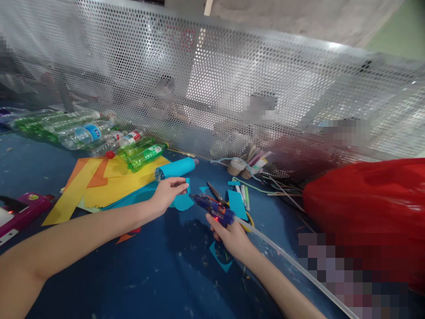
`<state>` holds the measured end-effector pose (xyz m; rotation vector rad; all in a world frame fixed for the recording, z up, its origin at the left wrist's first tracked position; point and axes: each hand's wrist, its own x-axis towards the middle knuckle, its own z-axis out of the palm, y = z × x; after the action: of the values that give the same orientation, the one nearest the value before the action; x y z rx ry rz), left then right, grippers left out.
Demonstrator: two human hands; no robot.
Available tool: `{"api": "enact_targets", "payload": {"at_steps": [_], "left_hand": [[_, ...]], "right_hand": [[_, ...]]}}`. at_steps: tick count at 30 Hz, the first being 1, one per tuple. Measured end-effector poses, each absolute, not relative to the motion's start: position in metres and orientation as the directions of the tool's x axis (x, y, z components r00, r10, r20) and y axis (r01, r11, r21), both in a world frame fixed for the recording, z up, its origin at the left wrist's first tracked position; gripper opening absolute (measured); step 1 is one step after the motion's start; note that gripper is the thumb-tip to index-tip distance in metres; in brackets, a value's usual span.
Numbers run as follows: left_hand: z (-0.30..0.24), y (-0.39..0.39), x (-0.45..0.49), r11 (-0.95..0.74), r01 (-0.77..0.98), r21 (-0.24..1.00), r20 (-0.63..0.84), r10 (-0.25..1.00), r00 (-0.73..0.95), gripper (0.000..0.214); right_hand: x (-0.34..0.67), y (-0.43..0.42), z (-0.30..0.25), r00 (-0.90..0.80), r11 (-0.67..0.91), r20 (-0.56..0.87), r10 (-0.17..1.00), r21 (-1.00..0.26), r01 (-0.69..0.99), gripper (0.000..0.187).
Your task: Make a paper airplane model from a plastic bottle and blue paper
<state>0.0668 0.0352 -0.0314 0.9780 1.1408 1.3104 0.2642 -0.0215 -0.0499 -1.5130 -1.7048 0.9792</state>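
Head: dark blue glue gun (212, 208).

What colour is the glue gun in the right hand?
The glue gun is mostly blue, in the head view.

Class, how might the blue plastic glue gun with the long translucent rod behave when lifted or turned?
The blue plastic glue gun in the right hand would probably feel rigid, judging by its moulded-looking body. It may be rear-heavy, since the long translucent rod reaches far out behind. That straight rod could also swing or snag as the gun turns.
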Motion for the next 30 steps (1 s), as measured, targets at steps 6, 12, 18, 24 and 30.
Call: {"api": "enact_targets", "payload": {"at_steps": [6, 12, 18, 24, 30], "left_hand": [[-0.037, 0.038, 0.065, 0.033, -0.229, 0.973, -0.053, 0.995, -0.082, 0.018], [-0.041, 0.038, 0.064, 0.042, -0.187, 0.981, -0.052, 0.997, -0.049, 0.018], [-0.048, 0.040, 0.065, 0.006, -0.172, 0.985, -0.007, 1.000, -0.003, 0.019], [-0.047, 0.037, 0.067, 0.022, -0.173, 0.985, -0.013, 0.998, 0.053, 0.020], [-0.041, 0.030, 0.068, 0.063, -0.121, 0.991, -0.046, 0.989, 0.141, 0.021]], "right_hand": [[0.262, -0.017, -0.034, -0.039, 0.109, 0.102, 0.994, -0.923, 0.369, 0.039], [0.292, 0.008, -0.029, 0.330, 0.076, 0.182, 0.926, -0.948, 0.310, 0.036], [0.323, 0.026, -0.033, 0.480, -0.036, -0.055, 0.876, -0.998, -0.048, 0.041], [0.333, 0.032, -0.037, 0.492, -0.005, -0.003, 0.870, -1.000, 0.003, 0.048], [0.356, 0.028, -0.037, 0.400, 0.013, 0.146, 0.905, -0.948, 0.317, 0.042]]}}
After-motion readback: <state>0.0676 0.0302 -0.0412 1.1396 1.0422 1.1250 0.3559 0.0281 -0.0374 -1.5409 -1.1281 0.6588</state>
